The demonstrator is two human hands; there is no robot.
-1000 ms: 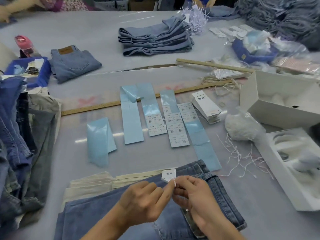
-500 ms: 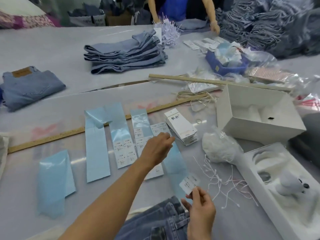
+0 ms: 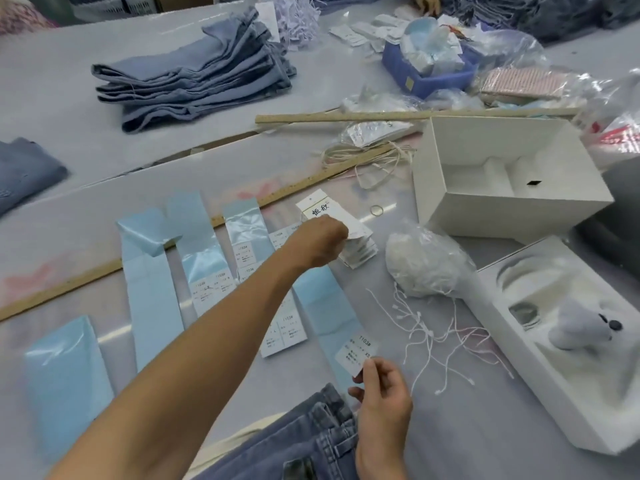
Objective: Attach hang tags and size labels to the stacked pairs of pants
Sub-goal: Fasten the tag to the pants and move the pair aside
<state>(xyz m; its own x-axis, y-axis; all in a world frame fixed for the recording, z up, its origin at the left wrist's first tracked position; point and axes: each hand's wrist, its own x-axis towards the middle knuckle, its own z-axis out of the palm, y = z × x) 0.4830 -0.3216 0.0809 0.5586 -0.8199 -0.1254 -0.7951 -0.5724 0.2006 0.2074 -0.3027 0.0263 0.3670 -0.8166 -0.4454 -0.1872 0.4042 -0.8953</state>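
Left hand [image 3: 320, 242] parted from right hand [image 3: 382, 393] over jeans [image 3: 311, 441], extended across table to hang tag stack [image 3: 341, 233], fingers now curled on top tags; size label [image 3: 356, 353] left pinched in right hand alone, carried beyond waistband.

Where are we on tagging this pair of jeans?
Done: a size label is peeled off and pinched in the right hand. In hand: the left hand reaches the hang tag stack, fingers on the top tag; whether it grips one is unclear. Left: no tag or label shows on the jeans at the near edge, and loose strings lie unused.
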